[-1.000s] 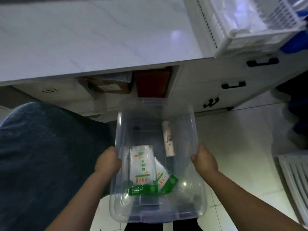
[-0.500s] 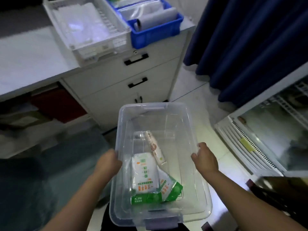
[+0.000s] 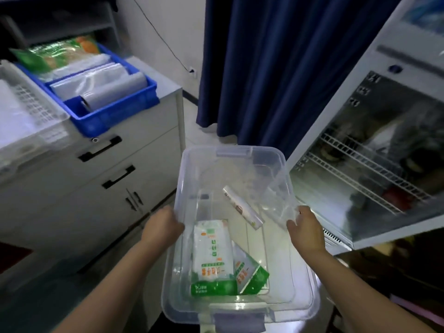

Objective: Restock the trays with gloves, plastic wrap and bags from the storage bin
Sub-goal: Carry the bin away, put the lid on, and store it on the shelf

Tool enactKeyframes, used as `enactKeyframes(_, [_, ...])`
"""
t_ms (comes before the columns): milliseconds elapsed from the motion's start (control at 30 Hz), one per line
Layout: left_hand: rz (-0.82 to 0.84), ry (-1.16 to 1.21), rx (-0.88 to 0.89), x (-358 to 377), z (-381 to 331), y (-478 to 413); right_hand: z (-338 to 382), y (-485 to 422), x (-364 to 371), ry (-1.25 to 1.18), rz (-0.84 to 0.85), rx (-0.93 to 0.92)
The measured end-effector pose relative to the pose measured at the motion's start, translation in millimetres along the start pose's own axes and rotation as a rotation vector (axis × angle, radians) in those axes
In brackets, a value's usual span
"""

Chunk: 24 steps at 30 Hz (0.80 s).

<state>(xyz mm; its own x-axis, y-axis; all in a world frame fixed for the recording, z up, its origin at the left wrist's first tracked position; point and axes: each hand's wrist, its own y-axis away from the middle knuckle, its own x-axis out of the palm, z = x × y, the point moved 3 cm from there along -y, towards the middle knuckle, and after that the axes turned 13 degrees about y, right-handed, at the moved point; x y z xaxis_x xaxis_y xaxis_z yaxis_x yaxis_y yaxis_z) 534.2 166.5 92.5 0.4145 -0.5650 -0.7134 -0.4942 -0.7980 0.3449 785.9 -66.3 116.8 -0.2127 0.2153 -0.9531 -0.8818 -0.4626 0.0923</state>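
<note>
I hold a clear plastic storage bin (image 3: 230, 153) in front of me at waist height. My left hand (image 3: 162, 225) grips its left rim and my right hand (image 3: 304, 228) grips its right rim. Inside lie a white and green pack (image 3: 212, 251), a second green pack (image 3: 249, 272) tucked under its right side, and a thin roll of plastic wrap (image 3: 241, 210) lying diagonally. On the counter at the left stand a blue tray (image 3: 115, 114) holding rolls and bags and a white slotted tray (image 3: 31, 109) holding clear plastic.
A white cabinet (image 3: 115, 176) with black drawer handles carries the trays. A dark blue curtain (image 3: 276, 68) hangs ahead. A glass-door fridge (image 3: 374, 164) with wire shelves stands at the right. Pale floor tiles run between cabinet and fridge.
My view has swung right, from the counter and the space under it toward the curtain and fridge. The bin stays in both hands and the roll inside has slid to a slant.
</note>
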Motion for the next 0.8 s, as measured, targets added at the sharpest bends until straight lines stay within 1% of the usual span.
enactKeyframes(167, [-0.007, 0.039, 0.055, -18, -34, -88, 27, -76, 4, -0.029, -0.042, 0.035])
enactKeyframes(300, [0.010, 0.031, 0.085, -44, -63, -169, 69, -143, 5, -0.044, -0.049, 0.056])
enactKeyframes(467, [0.040, 0.093, 0.111, -87, -100, -259, 123, -220, -4, -0.107, -0.069, 0.065])
enactKeyframes(633, [0.025, 0.120, 0.171, -117, -143, -331, 159, -296, -14, -0.132, -0.103, 0.072])
enactKeyframes(800, [-0.037, 0.067, 0.189, -131, -183, -406, 188, -397, -14, -0.135, -0.110, 0.013])
